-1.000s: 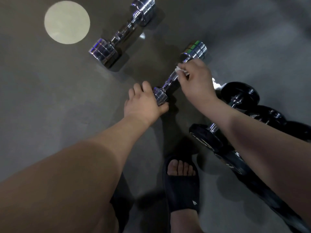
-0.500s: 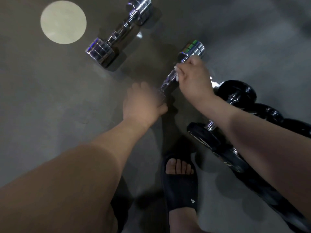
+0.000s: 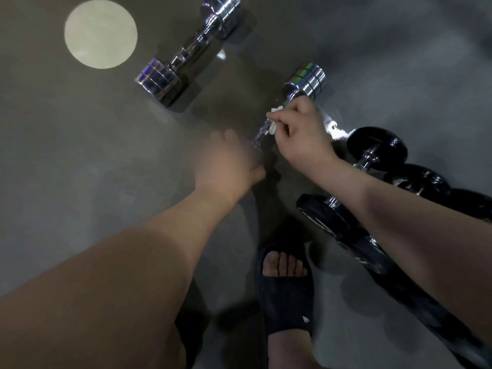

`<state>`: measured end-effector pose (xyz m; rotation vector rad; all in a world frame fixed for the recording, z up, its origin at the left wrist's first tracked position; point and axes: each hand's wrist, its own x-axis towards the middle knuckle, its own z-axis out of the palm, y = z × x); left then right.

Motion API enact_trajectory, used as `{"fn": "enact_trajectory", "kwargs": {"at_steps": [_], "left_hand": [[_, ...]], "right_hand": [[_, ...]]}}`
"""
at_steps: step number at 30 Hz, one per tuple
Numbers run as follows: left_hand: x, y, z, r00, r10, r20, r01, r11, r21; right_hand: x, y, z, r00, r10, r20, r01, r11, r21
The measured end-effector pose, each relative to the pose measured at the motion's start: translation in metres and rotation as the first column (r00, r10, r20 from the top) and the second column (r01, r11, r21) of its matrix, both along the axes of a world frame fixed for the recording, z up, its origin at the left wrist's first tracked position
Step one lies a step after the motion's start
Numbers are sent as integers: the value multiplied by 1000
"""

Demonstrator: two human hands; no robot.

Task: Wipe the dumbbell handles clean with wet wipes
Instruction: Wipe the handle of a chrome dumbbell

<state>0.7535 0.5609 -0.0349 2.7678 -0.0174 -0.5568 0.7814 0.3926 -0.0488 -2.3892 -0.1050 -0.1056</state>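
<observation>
Right hand (image 3: pixel 300 134) pinches a wipe (image 3: pixel 273 129) on the dumbbell handle (image 3: pixel 260 135), left hand (image 3: pixel 226 166) blurred, above grey floor (image 3: pixel 80 169).

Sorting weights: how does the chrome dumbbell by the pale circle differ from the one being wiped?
The far dumbbell lies untouched, both heads showing; the wiped dumbbell has the right hand pinching a wipe on its handle, the left hand covering its near head. Both are shiny chrome, slanted alike.
</observation>
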Motion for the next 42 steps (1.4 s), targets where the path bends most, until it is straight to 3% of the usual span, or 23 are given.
{"fn": "enact_trajectory", "kwargs": {"at_steps": [5, 12, 16, 21, 24, 27, 31, 38, 40, 42], "left_hand": [[1, 1, -1, 1000, -2, -12, 2, 1000, -6], [0, -1, 0, 1000, -1, 12, 1, 1000, -14], [-1, 0, -1, 1000, -2, 30, 2, 1000, -4], [-2, -1, 0, 999, -9, 32, 9, 1000, -2], [-1, 0, 0, 1000, -5, 26, 5, 1000, -9], [-2, 1, -1, 999, -4, 32, 4, 1000, -2], [-5, -2, -2, 998, -15, 67, 14, 1000, 15], [-14, -6, -4, 989, -34, 147, 29, 999, 34], [-16, -7, -6, 987, -58, 150, 52, 998, 43], [-17, -8, -7, 987, -74, 142, 69, 997, 44]], "right_hand": [[-4, -6, 4, 992, 117, -41, -119, 991, -62], [7, -14, 1, 972, 230, 55, -221, 965, -141], [17, -17, 4, 977, 210, 40, -198, 960, -200], [17, -22, 1, 993, 73, 91, -56, 981, -184], [10, -22, -1, 971, 227, 71, -210, 959, -191], [19, -30, 2, 932, 356, 68, -322, 899, -295], [25, -40, 5, 961, 249, 122, -183, 901, -394], [29, -53, 9, 895, 436, 95, -301, 748, -592], [27, -52, 9, 916, 390, 95, -267, 768, -582], [16, -41, 7, 953, 282, 112, -192, 846, -497]]}}
